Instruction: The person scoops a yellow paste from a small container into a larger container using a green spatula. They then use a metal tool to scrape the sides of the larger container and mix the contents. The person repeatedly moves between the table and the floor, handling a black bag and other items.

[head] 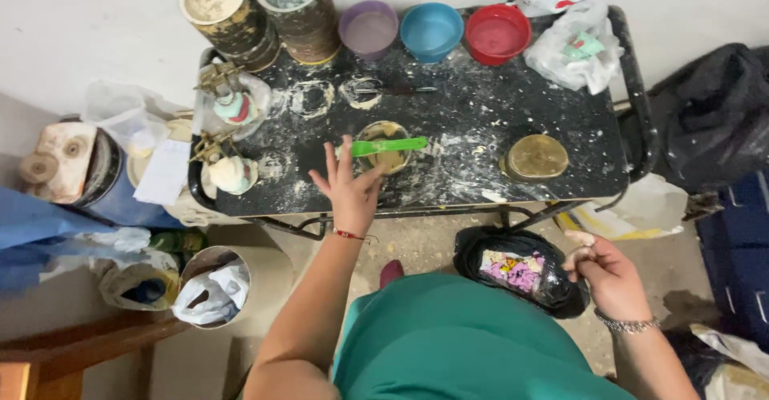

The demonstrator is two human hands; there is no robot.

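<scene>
So, a black table point(521, 112) caked in white plaster dust is seen from above. The left hand point(348, 184) is spread open over the front edge of it, fingers released and nothing gripped, with the fingertips right at a small yellowish mixing bowl point(383, 148). A green spatula point(390, 145) is laid flat across the top of that bowl, handle pointing right, just beside the fingers. A red string bracelet point(348, 235) is worn on that wrist.

The right hand point(606, 270) is held well apart from the table, lower down, loosely clenched around a pale lump of something; what it is can't be told. Next to it, on the floor, a black bag point(553, 292) with pink and white scraps inside is sat.

Along the back of the table, two dusty tin cans point(256, 12) and three rubber bowls are lined up: purple point(368, 29), blue point(432, 31), red point(497, 32). A round brass-coloured lid point(535, 156) is parked on the right side. Two dental casts on articulators point(228, 132) are stood at the left edge.
</scene>
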